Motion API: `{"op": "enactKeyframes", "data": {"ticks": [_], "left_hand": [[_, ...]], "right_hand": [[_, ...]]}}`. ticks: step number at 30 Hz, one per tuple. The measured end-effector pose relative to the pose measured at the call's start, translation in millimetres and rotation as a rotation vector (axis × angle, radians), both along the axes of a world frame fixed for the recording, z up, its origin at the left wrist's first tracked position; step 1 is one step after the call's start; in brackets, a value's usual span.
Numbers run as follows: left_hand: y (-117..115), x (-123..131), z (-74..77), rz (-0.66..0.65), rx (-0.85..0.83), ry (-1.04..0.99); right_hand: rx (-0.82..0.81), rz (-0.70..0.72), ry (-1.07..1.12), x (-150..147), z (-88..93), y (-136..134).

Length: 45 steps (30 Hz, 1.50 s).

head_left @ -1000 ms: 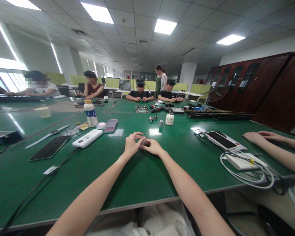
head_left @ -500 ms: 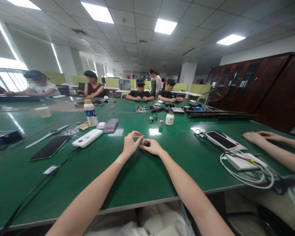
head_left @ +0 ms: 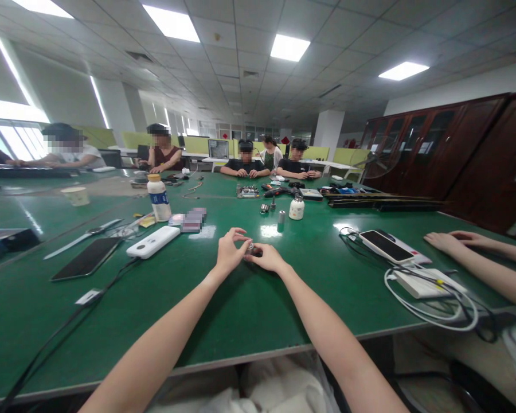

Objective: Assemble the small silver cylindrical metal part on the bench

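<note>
My left hand [head_left: 232,250] and my right hand [head_left: 267,256] meet over the green table [head_left: 249,310]. Between their fingertips is a small silver metal part [head_left: 251,246], mostly covered by the fingers, so its exact kind does not show. The thumb and fingers of both hands close on it from either side. Farther off, a short silver metal cylinder [head_left: 281,217] stands upright on the table. Beside it lie a few small metal pieces [head_left: 265,209], and a small white jar-like bottle [head_left: 297,208] stands to the right.
On the left are a white power bank [head_left: 153,242], a dark phone [head_left: 86,258] and a bottle with a blue label [head_left: 159,198]. To the right lie another phone [head_left: 387,246] and a white box with cables [head_left: 430,282], near another person's hands [head_left: 449,240]. Several people sit across the table.
My hands stay together on the metal part, with only a slight shift of the left fingers. In the background, the standing person has bent lower.
</note>
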<state>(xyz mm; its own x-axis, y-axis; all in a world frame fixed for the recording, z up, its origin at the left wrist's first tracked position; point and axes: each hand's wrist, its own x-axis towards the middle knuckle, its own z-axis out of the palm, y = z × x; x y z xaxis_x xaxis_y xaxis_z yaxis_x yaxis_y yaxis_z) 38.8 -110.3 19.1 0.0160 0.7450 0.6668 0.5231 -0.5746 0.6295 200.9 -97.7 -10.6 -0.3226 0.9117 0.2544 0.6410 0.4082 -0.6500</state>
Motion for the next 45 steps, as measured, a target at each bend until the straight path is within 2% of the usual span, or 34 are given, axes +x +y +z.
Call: {"op": "enactKeyframes", "data": {"ticks": [3,5,8,13,21,29,35,45], "left_hand": [[6,-9,1.7,0.115,0.023,-0.026],[12,-17,-2.4,0.161,-0.054,0.022],[19,-29,-15.5,0.171,-0.192,0.126],[23,-35,-31.3,0.187,-0.253,0.201],[17,-25,-20.3,0.197,-0.166,0.239],[13,-20,-28.0,0.149,-0.181,0.328],[16,-25,-23.8,0.137,-0.208,0.275],[9,-23,-25.3,0.253,-0.261,0.295]], "right_hand": [[0.001,0.001,0.01,0,0.3,-1],[0.005,0.003,0.015,0,0.3,-1],[0.002,0.012,0.014,1,0.4,-1],[-0.009,0.006,0.015,1,0.5,-1],[0.004,0.008,0.012,0,0.7,-1],[0.005,0.012,0.018,0,0.4,-1],[0.008,0.009,0.011,0,0.5,-1],[0.003,0.01,0.024,0,0.8,-2]]}}
